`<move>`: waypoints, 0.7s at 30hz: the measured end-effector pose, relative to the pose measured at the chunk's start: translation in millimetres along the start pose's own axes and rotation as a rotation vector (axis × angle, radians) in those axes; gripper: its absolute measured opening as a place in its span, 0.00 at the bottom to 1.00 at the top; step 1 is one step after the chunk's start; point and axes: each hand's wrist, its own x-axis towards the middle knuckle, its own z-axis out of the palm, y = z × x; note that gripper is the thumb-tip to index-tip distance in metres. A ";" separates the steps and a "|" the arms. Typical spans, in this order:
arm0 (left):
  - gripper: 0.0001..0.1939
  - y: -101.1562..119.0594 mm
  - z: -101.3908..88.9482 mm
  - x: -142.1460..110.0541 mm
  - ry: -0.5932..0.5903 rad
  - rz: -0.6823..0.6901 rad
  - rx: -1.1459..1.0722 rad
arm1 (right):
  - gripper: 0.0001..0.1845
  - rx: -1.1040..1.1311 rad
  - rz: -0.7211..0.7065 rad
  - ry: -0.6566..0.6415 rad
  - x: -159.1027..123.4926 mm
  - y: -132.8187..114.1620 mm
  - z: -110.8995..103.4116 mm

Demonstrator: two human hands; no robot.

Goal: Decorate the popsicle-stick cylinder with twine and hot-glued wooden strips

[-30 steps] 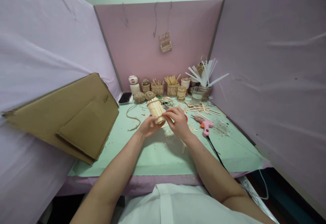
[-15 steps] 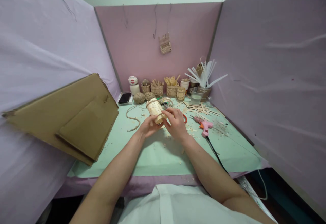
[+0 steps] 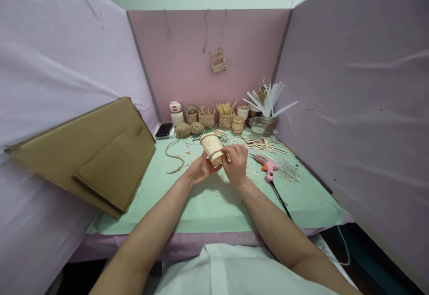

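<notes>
Both hands hold a small cylinder of pale wooden sticks [image 3: 212, 147] above the green table [image 3: 214, 205]. My left hand [image 3: 200, 170] grips its lower left side with curled fingers. My right hand [image 3: 236, 162] is closed on its lower right side. The cylinder stands nearly upright, its open top tilted slightly away from me.
A pink glue gun [image 3: 266, 166] with a black cord lies right of my hands. Loose wooden sticks [image 3: 264, 144], twine balls [image 3: 183, 129], small baskets [image 3: 226, 119], a white jar [image 3: 176, 112], a cup of clear rods [image 3: 268, 107] and a phone [image 3: 164, 129] line the back. Cardboard sheets [image 3: 90, 152] lean at left.
The stick cylinder has been turned from lying tilted to the left to standing nearly upright. Both hands shifted slightly right with it.
</notes>
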 end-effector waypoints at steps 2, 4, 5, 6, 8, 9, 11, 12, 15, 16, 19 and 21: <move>0.25 0.7 -1.3 0.3 0.004 -0.016 0.027 | 0.06 0.076 0.148 0.080 2.4 2.4 -0.7; 0.23 0.0 -1.5 0.7 0.017 -0.015 0.041 | 0.05 0.179 0.360 0.147 4.6 5.0 -0.3; 0.22 -0.8 -1.3 0.8 0.022 -0.011 0.045 | 0.05 0.238 0.475 0.162 5.5 6.1 0.3; 0.21 -1.8 -0.8 1.0 0.026 -0.006 0.048 | 0.06 0.297 0.583 0.163 6.0 7.1 1.2; 0.20 -3.7 0.4 1.4 0.031 0.000 0.054 | 0.10 0.405 0.743 0.144 6.0 8.0 3.8; 0.20 -4.4 0.9 1.6 0.035 0.005 0.055 | 0.11 0.446 0.792 0.130 5.3 8.0 5.3; 0.21 -5.0 1.8 1.9 0.045 0.023 0.049 | 0.13 0.508 0.844 0.106 2.9 7.0 8.8; 0.21 -5.0 2.1 2.0 0.054 0.042 0.043 | 0.13 0.534 0.855 0.093 1.3 6.3 10.7; 0.23 -3.6 2.5 2.1 0.091 0.121 0.044 | 0.13 0.592 0.859 0.051 -3.2 4.4 15.8; 0.24 -2.8 2.6 2.2 0.108 0.146 0.052 | 0.13 0.603 0.846 0.024 -4.5 4.1 17.2; 0.26 1.1 2.3 3.3 0.178 0.225 0.098 | 0.17 0.592 0.791 -0.098 -7.9 4.9 20.2; 0.29 5.1 0.7 4.8 0.233 0.320 0.165 | 0.22 0.532 0.762 -0.165 -10.6 7.0 21.3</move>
